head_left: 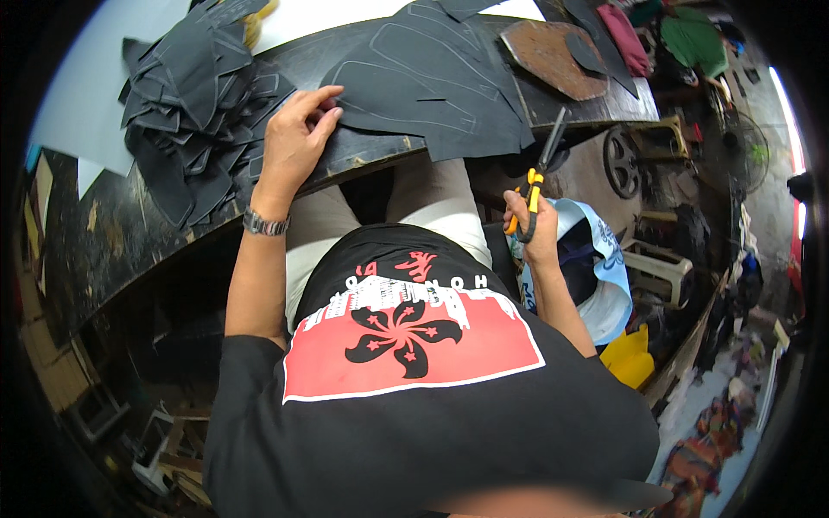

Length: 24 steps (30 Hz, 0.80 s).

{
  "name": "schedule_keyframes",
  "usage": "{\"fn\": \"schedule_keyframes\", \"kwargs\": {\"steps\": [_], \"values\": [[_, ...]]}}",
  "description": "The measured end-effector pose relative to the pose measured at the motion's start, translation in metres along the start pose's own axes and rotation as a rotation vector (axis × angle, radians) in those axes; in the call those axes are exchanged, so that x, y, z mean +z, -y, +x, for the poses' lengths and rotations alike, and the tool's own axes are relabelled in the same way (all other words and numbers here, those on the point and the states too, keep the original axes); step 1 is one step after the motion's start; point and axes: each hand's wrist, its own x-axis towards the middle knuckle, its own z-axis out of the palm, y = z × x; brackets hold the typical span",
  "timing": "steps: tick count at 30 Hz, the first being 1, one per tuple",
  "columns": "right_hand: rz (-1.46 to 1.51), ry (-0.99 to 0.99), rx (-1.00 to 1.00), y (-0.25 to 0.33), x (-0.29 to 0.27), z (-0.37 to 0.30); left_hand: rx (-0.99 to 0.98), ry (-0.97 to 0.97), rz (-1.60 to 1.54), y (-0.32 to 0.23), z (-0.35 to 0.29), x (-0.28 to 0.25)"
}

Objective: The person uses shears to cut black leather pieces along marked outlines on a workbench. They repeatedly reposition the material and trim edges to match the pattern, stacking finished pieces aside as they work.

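Observation:
My right hand (537, 231) is closed round the yellow and orange handles of a pair of scissors (532, 186), out past the table's near edge. Their dark blades point up and away, apart from any material. On the black table (380, 148) lies a dark grey sheet (414, 73) with pale curved outlines drawn on it; its near corner hangs over the edge. My left hand (295, 138), a metal watch on its wrist, is at the sheet's left edge. Its fingers are loosely bent, with a gap between index finger and thumb, and nothing shows between them.
Left of the sheet is a heap of cut dark pieces (190, 95). A worn brown board (557, 60) lies at the table's right end. Beside my right forearm stands a light blue bag or lined container (609, 285). Stools (656, 272) and a fan (744, 151) stand farther right.

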Motion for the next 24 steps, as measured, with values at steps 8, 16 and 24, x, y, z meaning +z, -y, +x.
{"fn": "schedule_keyframes", "kwargs": {"steps": [8, 16, 24], "values": [[-0.257, 0.238, -0.142, 0.019, 0.014, 0.013, 0.048, 0.025, -0.018, -0.006, -0.004, -0.003], [-0.731, 0.503, 0.052, -0.022, -0.022, -0.03, -0.009, 0.057, -0.095, -0.002, -0.005, -0.006], [-0.819, 0.36, -0.045, -0.016, -0.016, -0.054, 0.04, 0.023, -0.124, 0.001, -0.005, -0.004]]}}
